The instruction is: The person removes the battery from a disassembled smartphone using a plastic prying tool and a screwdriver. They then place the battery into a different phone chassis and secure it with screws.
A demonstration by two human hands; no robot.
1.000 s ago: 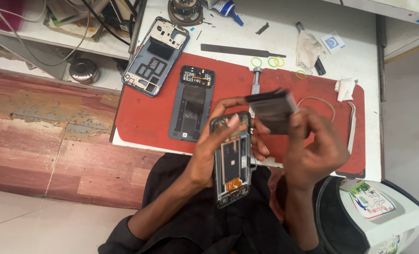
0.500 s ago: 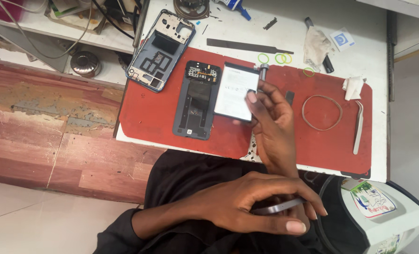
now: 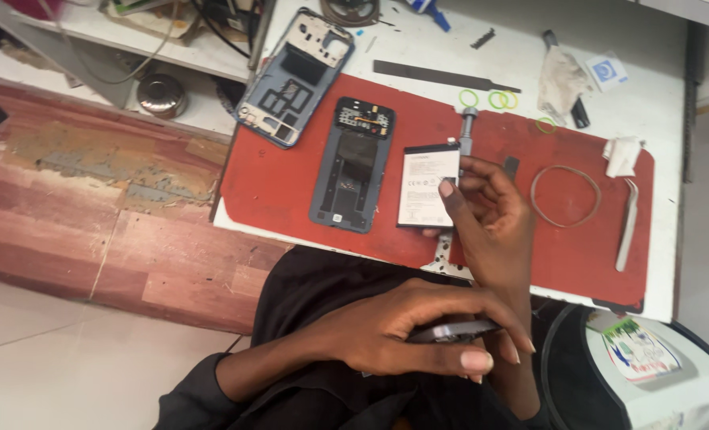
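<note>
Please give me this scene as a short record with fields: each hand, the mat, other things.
left hand: grips a thin dark phone part near the lap
right hand: fingers on the white battery
red mat: carries the battery, a dark phone frame, a wire ring
other: blue-grey phone back, tweezers

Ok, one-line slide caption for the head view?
Right hand touches a white battery on the red mat; left hand holds a phone frame.
</note>
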